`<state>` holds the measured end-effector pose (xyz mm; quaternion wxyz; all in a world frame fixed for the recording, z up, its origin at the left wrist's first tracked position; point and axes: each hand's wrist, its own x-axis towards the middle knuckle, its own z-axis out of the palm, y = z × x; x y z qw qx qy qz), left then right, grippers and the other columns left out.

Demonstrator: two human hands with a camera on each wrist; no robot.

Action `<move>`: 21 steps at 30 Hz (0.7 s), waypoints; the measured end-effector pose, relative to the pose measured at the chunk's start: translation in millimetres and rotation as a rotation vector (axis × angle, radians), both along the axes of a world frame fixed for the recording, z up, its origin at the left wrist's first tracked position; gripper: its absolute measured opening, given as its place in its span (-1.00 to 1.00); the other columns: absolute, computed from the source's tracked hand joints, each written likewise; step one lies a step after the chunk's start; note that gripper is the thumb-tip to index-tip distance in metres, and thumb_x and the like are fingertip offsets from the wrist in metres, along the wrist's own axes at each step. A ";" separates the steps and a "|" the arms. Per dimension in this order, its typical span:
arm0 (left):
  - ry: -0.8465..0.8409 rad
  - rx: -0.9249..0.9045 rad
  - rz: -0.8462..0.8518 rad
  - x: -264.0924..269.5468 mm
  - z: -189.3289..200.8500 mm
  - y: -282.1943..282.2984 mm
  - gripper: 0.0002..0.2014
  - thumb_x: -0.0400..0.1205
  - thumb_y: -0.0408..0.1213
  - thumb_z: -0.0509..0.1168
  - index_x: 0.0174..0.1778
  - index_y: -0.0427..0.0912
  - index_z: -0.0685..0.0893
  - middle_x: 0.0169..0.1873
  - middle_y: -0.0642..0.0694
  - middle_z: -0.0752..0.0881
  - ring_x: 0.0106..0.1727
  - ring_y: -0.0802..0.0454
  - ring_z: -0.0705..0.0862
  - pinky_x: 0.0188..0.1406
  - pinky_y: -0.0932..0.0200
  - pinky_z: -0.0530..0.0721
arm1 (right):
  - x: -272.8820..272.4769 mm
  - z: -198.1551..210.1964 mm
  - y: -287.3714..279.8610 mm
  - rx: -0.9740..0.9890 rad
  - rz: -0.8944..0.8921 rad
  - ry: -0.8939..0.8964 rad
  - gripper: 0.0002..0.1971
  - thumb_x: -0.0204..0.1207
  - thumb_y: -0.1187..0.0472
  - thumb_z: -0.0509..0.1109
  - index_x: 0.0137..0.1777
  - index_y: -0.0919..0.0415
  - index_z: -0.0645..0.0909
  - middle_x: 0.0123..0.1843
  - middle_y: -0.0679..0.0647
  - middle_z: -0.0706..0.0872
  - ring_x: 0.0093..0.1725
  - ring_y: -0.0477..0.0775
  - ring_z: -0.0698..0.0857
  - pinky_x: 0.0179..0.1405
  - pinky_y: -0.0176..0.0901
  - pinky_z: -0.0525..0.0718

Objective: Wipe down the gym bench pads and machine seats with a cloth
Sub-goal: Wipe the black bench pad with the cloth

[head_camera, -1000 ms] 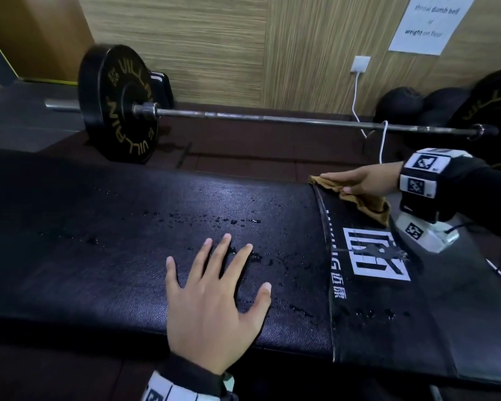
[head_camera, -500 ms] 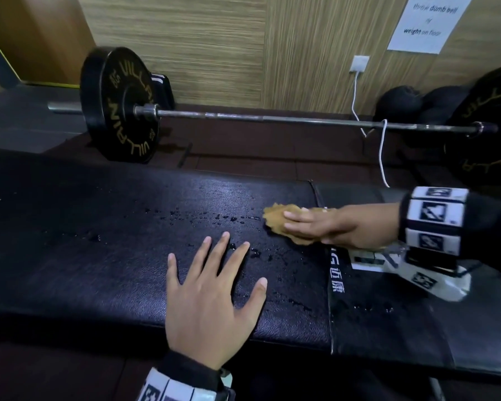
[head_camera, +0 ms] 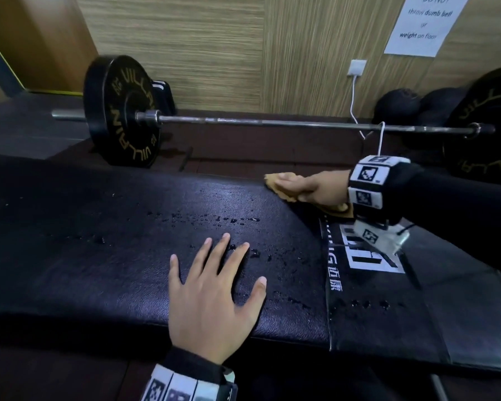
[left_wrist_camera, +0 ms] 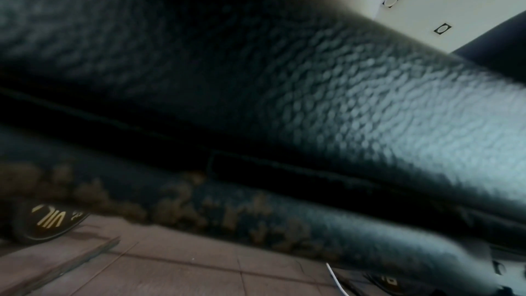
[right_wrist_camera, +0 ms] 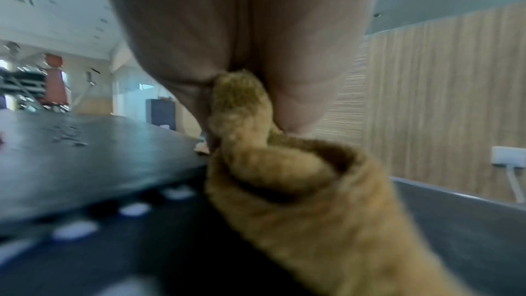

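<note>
A long black bench pad [head_camera: 99, 256] crosses the head view, with water droplets [head_camera: 214, 219] scattered over its middle. My left hand [head_camera: 214, 285] lies flat on the pad near its front edge, fingers spread and holding nothing. My right hand [head_camera: 301, 186] presses a tan cloth [head_camera: 271, 182] onto the pad's far edge, fingers laid over it. In the right wrist view a fold of the cloth [right_wrist_camera: 299, 188] is caught between thumb and palm. The left wrist view shows only the pad's grained side [left_wrist_camera: 341, 98] from close up.
Behind the bench a barbell [head_camera: 272, 123] lies on the floor with black plates [head_camera: 119, 111] at both ends. A white cable [head_camera: 355, 102] hangs from a wall socket [head_camera: 358, 68] over the bar. Dark balls [head_camera: 396, 105] sit by the wood-panelled wall.
My right hand has slid the cloth from the middle of the pad back to its far edge. The left hand has stayed flat in place.
</note>
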<state>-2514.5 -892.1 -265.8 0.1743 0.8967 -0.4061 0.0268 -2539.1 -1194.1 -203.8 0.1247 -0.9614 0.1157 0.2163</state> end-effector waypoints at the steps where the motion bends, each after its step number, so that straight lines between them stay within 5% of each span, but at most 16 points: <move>1: -0.003 -0.003 -0.001 0.2 -0.8 0.7 -0.45 0.49 0.33 0.09 0.40 0.29 0.51 0.49 0.19 0.46 0.56 0.12 0.35 0.53 -0.34 0.17 | -0.7 -0.8 10.0 0.019 0.036 -0.001 -0.38 0.69 0.29 0.10 0.61 -0.25 0.01 0.67 -0.23 -0.06 0.64 -0.04 0.08 0.65 0.02 -0.01; 5: -0.018 -0.007 -0.006 1.1 -4.6 2.0 -0.44 0.51 0.33 0.09 0.41 0.28 0.50 0.50 0.17 0.45 0.57 0.12 0.34 0.52 -0.35 0.18 | -38.0 3.0 31.5 0.125 0.189 0.067 -0.34 0.68 0.34 0.09 0.59 -0.30 -0.04 0.56 -0.47 -0.21 0.62 -0.22 -0.05 0.64 -0.13 -0.10; 10: -0.023 -0.022 -0.004 1.9 -6.1 0.3 -0.45 0.50 0.32 0.10 0.40 0.27 0.51 0.49 0.16 0.47 0.56 0.10 0.37 0.51 -0.37 0.19 | -86.0 20.5 13.9 0.206 0.123 0.135 -0.36 0.69 0.41 0.06 0.52 -0.31 -0.02 0.59 -0.43 -0.18 0.62 -0.30 -0.07 0.62 -0.26 -0.08; 12: -0.021 -0.020 0.003 1.3 -5.3 -0.5 -0.45 0.49 0.32 0.10 0.40 0.27 0.52 0.49 0.16 0.48 0.56 0.11 0.37 0.51 -0.37 0.19 | -79.8 21.9 0.5 0.132 0.042 0.138 -0.34 0.68 0.44 0.04 0.56 -0.26 -0.03 0.61 -0.37 -0.21 0.63 -0.22 -0.04 0.64 -0.17 -0.06; 16: -0.021 -0.026 0.010 0.7 -3.8 -0.8 -0.45 0.48 0.31 0.12 0.38 0.27 0.54 0.48 0.16 0.49 0.55 0.10 0.38 0.51 -0.35 0.19 | -36.4 13.8 -11.9 -0.074 -0.070 0.049 -0.36 0.68 0.38 0.05 0.62 -0.18 -0.03 0.65 -0.28 -0.16 0.61 -0.11 0.15 0.50 -0.31 0.00; 21: -0.015 -0.024 0.014 0.2 -2.2 0.1 -0.44 0.48 0.32 0.10 0.39 0.28 0.53 0.48 0.17 0.49 0.55 0.11 0.38 0.53 -0.32 0.18 | 3.7 4.3 9.7 -0.107 -0.005 0.000 -0.39 0.68 0.24 0.06 0.60 -0.32 -0.04 0.67 -0.27 -0.07 0.61 -0.01 0.19 0.56 -0.23 0.00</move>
